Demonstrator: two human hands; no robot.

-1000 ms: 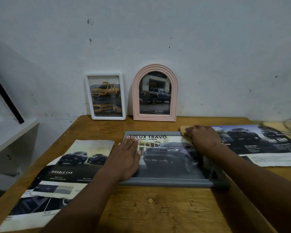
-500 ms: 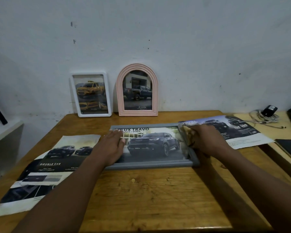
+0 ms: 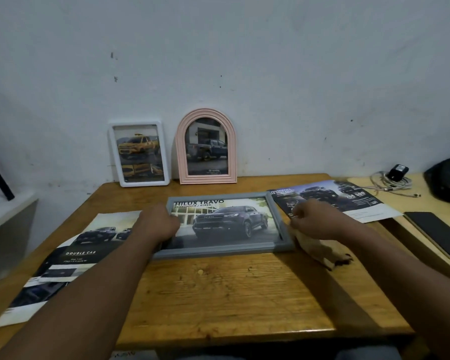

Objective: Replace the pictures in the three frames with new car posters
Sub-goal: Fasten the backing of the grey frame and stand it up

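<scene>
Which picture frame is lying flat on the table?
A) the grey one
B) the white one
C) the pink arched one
A: the grey rectangular frame lies flat on the wooden table; the white rectangular frame and the pink arched frame stand against the wall.

Grey frame (image 3: 220, 252) on table (image 3: 231, 294), left hand (image 3: 157, 223) gripping it, right hand (image 3: 315, 219) beside

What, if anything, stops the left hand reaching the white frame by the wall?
Likely nothing, so yes: the left hand grips the grey frame's left edge, with bare table between it and the white frame.
</scene>
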